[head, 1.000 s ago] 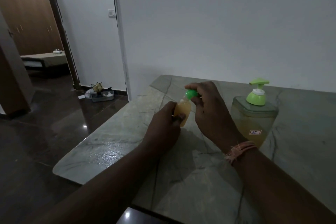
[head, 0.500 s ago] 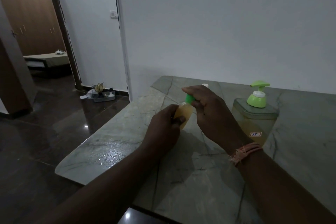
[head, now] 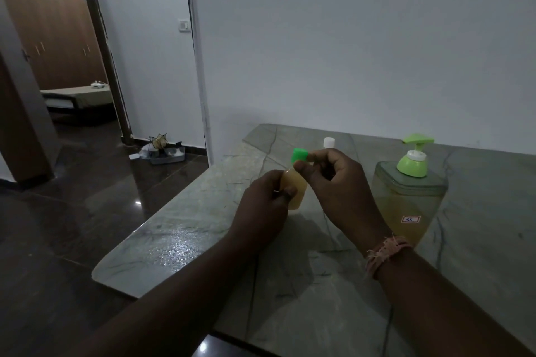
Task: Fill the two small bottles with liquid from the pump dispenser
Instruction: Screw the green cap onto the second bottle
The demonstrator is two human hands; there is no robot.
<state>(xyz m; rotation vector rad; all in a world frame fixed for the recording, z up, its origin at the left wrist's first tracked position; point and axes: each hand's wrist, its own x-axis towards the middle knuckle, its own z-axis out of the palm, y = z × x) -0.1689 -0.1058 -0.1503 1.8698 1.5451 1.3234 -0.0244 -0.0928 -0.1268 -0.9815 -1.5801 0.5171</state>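
Capping step: left hand (head: 265, 203) grip closed round small filled bottle (head: 294, 193) above bench (head: 185, 240); right hand (head: 333, 182) pinches green cap (head: 299, 154), seemingly at neck. Second bottle (head: 329, 142) behind, mostly hidden. Next: twist cap tight, bottle upright beside pump dispenser (head: 409, 191).

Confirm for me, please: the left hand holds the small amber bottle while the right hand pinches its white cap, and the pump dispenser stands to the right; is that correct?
Not quite: the cap in the right hand's grip is green, as the head view shows. The rest holds: the left hand holds the small amber bottle, and the pump dispenser stands to the right.
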